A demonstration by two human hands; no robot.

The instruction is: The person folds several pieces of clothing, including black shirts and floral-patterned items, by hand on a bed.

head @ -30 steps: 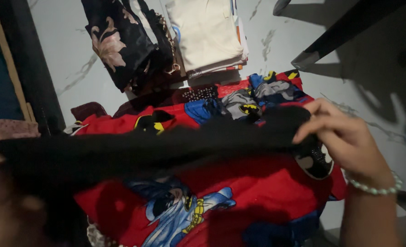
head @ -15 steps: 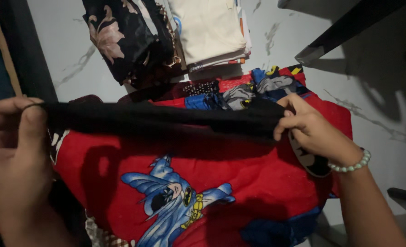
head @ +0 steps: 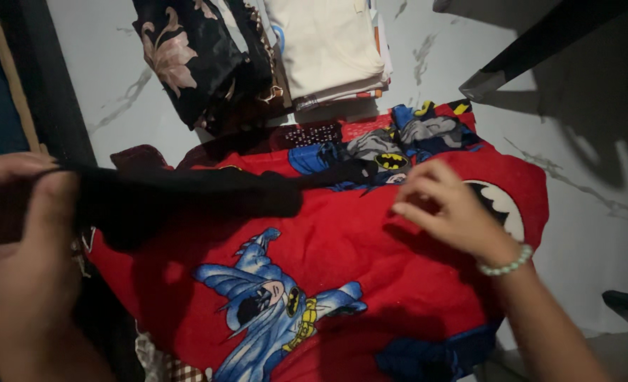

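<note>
Head view: left hand (head: 24, 247) pinches the black garment (head: 187, 201) taut over the red cartoon-print cloth (head: 370, 262), while the right hand (head: 448, 212), fingers loosely curled and empty, hovers above it.

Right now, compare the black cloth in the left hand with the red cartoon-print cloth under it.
The black cloth is plain and dark; the red cloth carries bright blue and yellow cartoon figures. The black cloth is bunched and pinched up by the left hand; the red cloth lies spread flat, with the right hand resting on it. Both are soft fabric.
</note>
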